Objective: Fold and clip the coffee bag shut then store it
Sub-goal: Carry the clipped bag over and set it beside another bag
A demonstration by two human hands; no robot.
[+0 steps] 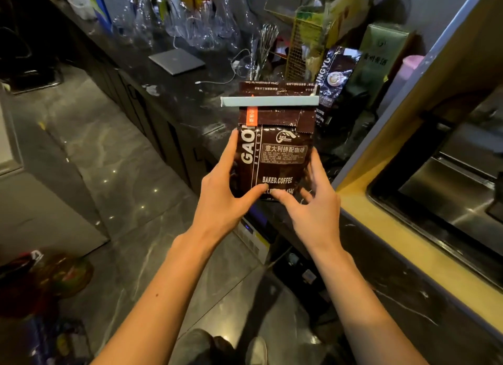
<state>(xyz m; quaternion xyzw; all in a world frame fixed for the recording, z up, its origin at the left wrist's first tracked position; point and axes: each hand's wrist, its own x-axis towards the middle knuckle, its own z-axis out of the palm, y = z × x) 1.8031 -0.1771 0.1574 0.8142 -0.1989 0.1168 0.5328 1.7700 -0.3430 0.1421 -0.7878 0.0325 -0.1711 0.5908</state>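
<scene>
Here two hands (226,198) (313,204) hold one clipped bag (275,158).

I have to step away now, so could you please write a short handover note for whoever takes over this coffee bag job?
Left hand: grips the coffee bag on its left side, thumb across the lower front.
Right hand: fingers spread at the bag's lower right, touching lightly; no firm grip visible.
Bag: held upright above the dark counter edge.
Done: top is folded over, and the pale blue clip sits across the fold.
Left: store the bag. A second coffee bag stands behind, possibly marking the spot.
</scene>
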